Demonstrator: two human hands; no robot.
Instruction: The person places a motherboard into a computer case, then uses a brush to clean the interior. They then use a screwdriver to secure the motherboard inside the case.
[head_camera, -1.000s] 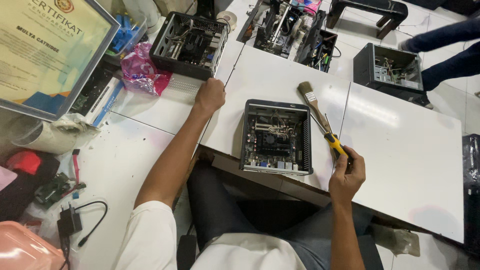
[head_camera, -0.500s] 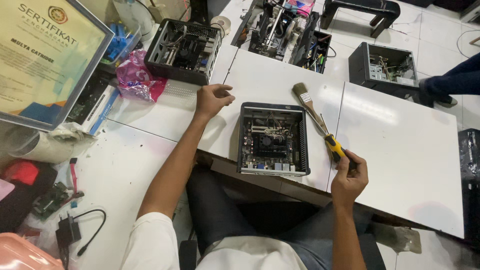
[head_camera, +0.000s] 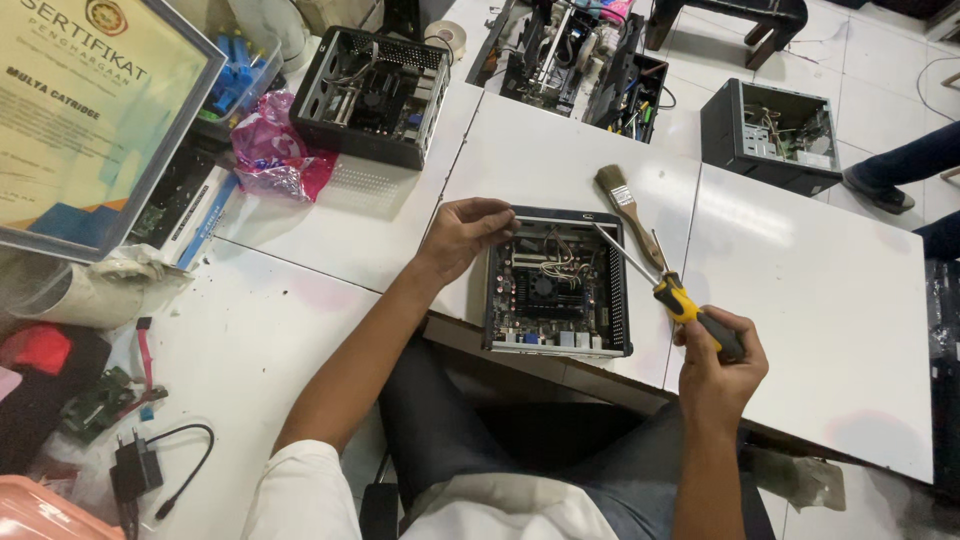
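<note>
A small open computer case (head_camera: 556, 284) is found lying flat at the near edge of a white table (head_camera: 800, 330), its circuit board, fan and wiring exposed from above. The left hand (head_camera: 466, 233) is placed against the case's far left corner, with its fingers curled over the rim in a light grip. The right hand (head_camera: 718, 370) is closed around the yellow and black handle of a screwdriver (head_camera: 668, 292), which is held at the near right of the case; the shaft is angled up and to the left, with the tip positioned over the case's far right portion. A paintbrush (head_camera: 627, 210) with a wooden handle is seen lying on the table just beyond the case's right side, crossed by the screwdriver shaft. A larger open black chassis (head_camera: 372, 95) stands at the far left, with a pink plastic bag (head_camera: 275, 158) beside it. A framed certificate (head_camera: 90, 110) is propped at the far left edge.
</note>
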